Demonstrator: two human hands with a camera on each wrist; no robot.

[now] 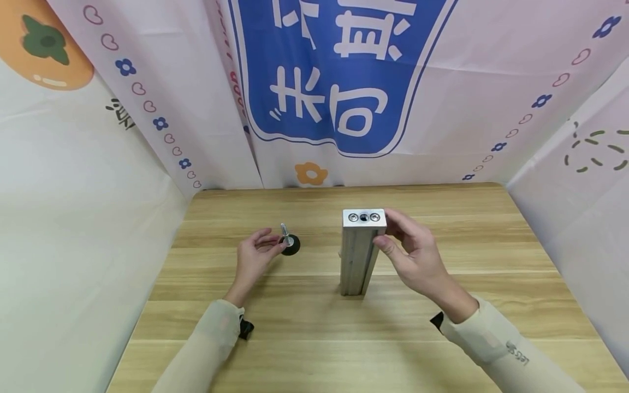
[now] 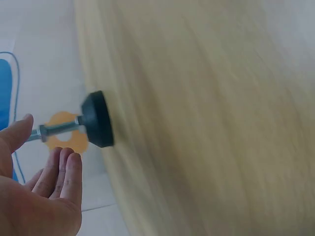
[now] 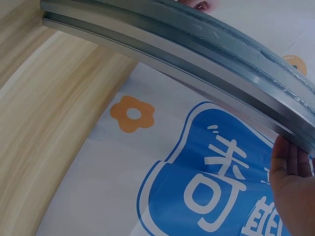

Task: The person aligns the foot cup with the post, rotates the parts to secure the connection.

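Note:
A levelling foot with a round black base stands on the table, its threaded metal stud pointing up and a nut partway along it. My left hand is right beside it, thumb and fingers spread on either side of the stud; a gap shows between the fingertips and the stud in the left wrist view. An aluminium profile stands upright on the table, its top capped by a plate with two screws and a central hole. Near that top, my right hand grips the profile between thumb and fingers.
The wood-grain table has its back edge against a printed cloth with a blue panel. White cloth also hangs at the left and right sides. A black strap piece shows at the left wrist.

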